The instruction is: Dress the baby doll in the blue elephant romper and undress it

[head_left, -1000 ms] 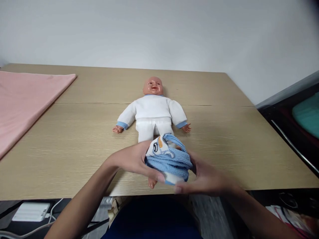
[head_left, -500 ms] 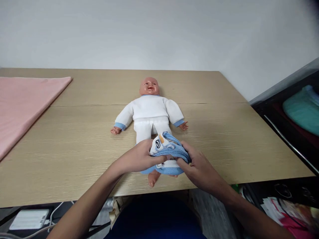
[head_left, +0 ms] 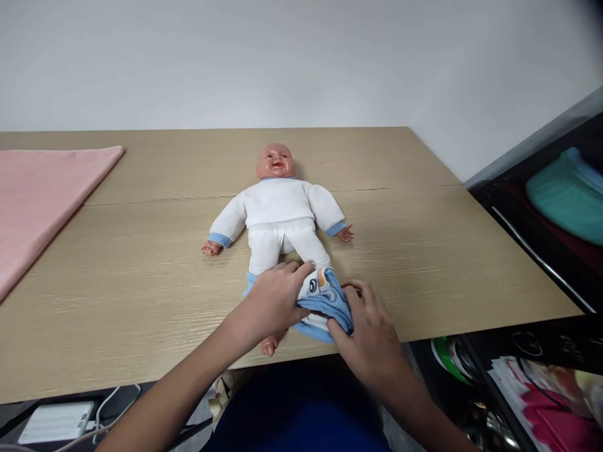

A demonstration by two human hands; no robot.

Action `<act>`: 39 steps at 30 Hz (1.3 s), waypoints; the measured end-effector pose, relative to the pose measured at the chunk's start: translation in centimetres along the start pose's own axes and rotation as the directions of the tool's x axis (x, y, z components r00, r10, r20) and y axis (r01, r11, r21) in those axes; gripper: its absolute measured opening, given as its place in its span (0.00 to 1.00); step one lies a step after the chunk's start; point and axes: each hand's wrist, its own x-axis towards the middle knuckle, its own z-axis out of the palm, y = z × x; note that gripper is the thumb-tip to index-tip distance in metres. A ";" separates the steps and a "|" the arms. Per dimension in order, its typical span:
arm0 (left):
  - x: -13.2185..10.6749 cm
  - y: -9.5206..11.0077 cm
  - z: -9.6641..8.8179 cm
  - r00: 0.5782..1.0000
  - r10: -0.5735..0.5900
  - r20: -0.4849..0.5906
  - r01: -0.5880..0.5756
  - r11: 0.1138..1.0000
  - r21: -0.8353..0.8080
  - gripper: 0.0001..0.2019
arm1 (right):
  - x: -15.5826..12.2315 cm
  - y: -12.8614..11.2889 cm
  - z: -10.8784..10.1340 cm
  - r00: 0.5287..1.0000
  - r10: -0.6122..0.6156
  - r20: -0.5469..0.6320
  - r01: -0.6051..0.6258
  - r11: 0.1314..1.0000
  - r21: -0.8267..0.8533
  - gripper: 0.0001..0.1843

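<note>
1. The grip is two-handed: the left hand [head_left: 277, 298] is clamped on the near-left side of a blue-and-white terry garment [head_left: 335, 300] with an embroidered face, and the right hand [head_left: 372, 336] pinches its right edge.
2. The garment is at the lower end of the baby doll's [head_left: 281, 207] leg on the right of the view; I cannot tell whether the foot is inside it.
3. The counter's [head_left: 424, 251] near edge runs just below the garment and the doll's visible foot [head_left: 271, 344], and both forearms cross it. Its far edge meets the wall [head_left: 264, 63] beyond the doll's head. Wood surface stretches between the doll and the pink cloth [head_left: 42, 207] on the left, and more towards the right edge.
4. The left hand and forearm cover part of the doll's other leg. Past the right edge lies a teal cloth [head_left: 560, 194]; below the counter are papers and a bright pink item [head_left: 556, 420] on the right, and a white box [head_left: 56, 422] with cables on the left.
5. Compared with half a second ago, the doll's legs are spread wider, the garment is further right along the doll, and the toes then visible beneath it are hidden.
</note>
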 end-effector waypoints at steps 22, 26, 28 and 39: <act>-1.5 -2.7 -0.5 0.999 0.006 -0.052 -0.037 0.780 -0.625 0.13 | -0.2 1.5 4.9 0.996 -0.033 -0.084 0.085 0.658 0.748 0.18; -1.5 -3.1 -0.5 0.998 0.051 -0.048 -0.070 0.743 -0.665 0.13 | 0.3 1.8 5.1 0.973 -0.056 -0.224 0.203 0.671 0.713 0.30; -1.6 -3.1 -0.8 0.997 0.076 -0.031 -0.078 0.735 -0.674 0.12 | 0.7 2.2 5.0 0.973 -0.031 -0.230 0.188 0.683 0.705 0.35; -1.2 -4.5 -1.6 0.996 0.085 0.026 -0.039 0.686 -0.727 0.13 | 6.0 4.3 0.5 0.898 -0.256 0.357 -0.131 0.619 0.774 0.12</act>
